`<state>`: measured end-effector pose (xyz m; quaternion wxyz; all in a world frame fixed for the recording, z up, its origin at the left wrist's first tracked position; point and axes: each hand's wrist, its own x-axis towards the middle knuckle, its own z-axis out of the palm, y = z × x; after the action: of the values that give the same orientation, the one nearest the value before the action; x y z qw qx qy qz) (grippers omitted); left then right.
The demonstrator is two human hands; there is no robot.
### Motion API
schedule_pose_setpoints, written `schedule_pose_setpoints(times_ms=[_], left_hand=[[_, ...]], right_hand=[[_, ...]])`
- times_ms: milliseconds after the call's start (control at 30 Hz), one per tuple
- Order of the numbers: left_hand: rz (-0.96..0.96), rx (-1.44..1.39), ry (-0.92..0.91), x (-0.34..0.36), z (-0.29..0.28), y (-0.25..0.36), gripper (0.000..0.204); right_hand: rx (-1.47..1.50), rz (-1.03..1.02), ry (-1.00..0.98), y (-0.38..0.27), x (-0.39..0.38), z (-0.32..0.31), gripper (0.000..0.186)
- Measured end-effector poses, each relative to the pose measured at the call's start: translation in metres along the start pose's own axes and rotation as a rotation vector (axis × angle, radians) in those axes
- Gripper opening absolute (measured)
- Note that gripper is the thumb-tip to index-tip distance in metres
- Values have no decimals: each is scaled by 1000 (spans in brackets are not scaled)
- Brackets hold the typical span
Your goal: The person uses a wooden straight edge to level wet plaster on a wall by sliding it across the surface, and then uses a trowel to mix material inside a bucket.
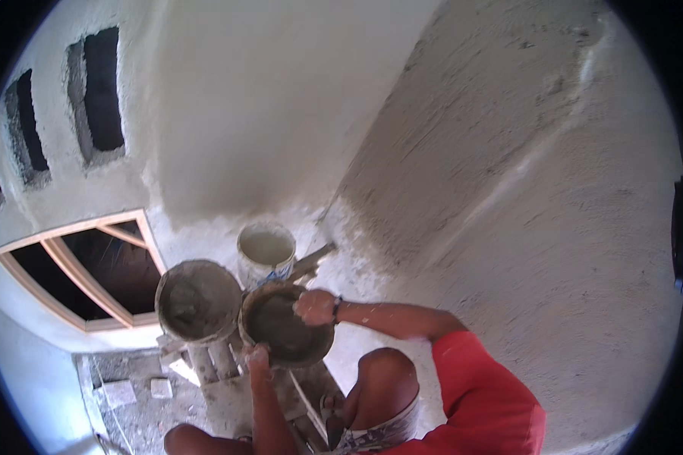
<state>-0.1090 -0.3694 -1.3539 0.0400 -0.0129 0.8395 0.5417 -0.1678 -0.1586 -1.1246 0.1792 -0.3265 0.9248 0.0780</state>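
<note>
A round dark pan (281, 341) holding wet grey mortar sits in front of me at knee height. My left hand (256, 356) grips its near rim, the forearm coming up from the lower edge. My right hand (315, 307) is inside the pan by its far right rim with the fingers curled. Whether that hand holds anything is hidden. A band sits on the right wrist. Touching the pan on its left is a grey bucket (197, 301) caked with mortar.
A white bucket (265, 250) of pale liquid stands behind the pan, with a wooden stick (313, 263) leaning beside it. A rough plastered wall (524, 189) rises on the right. A wooden window frame (76, 273) lies lower left, and planks (212, 360) and rubble lie below the buckets.
</note>
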Motion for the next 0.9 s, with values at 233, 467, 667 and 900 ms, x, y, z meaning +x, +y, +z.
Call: schedule_pose_setpoints(times_ms=[233, 467, 667, 900], left_hand=[[-372, -241, -130, -2, 36, 26, 23], [-116, -99, 74, 31, 68, -82, 24], [-363, -449, 96, 16, 45, -34, 10], [-27, -249, 172, 20, 18, -52, 14]], right_hand=[[-31, -28, 8, -36, -24, 63, 18], [-126, -407, -97, 1, -29, 25, 10], [-217, -38, 73, 12, -8, -12, 12], [-211, -141, -298, -31, 34, 15, 14]])
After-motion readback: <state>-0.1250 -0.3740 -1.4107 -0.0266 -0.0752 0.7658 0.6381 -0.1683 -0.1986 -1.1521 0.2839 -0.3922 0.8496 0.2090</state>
